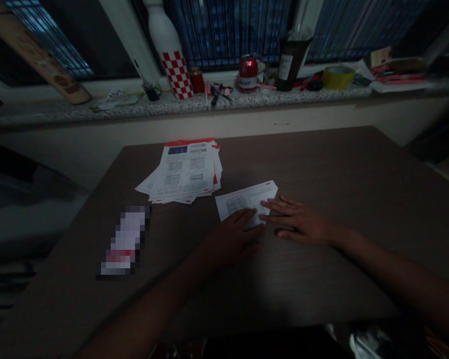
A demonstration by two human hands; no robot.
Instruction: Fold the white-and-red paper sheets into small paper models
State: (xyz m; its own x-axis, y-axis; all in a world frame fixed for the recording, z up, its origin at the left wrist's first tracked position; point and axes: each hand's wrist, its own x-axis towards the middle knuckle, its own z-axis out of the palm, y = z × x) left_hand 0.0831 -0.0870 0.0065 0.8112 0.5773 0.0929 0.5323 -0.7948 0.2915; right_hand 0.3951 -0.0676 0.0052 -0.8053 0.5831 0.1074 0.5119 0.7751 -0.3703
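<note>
Head view: the left hand (234,240) rests in a wide, flat grip on a folded printed sheet (239,202), seemingly pinning it to the desk (322,164), while the wide-open right hand (299,222) touches its 3 o'clock edge, a leaflet stack (185,172) lying at 10 o'clock.

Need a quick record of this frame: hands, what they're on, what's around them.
left hand: left hand, fingers resting on the printed sheet
right hand: right hand, fingertips on the same sheet's lower right edge
surface: dark wood-grain table
near hands: stack of printed papers; pixelated object
beyond table: speckled stone sill with white-and-red checked bottle, red can, yellow tape roll
</note>
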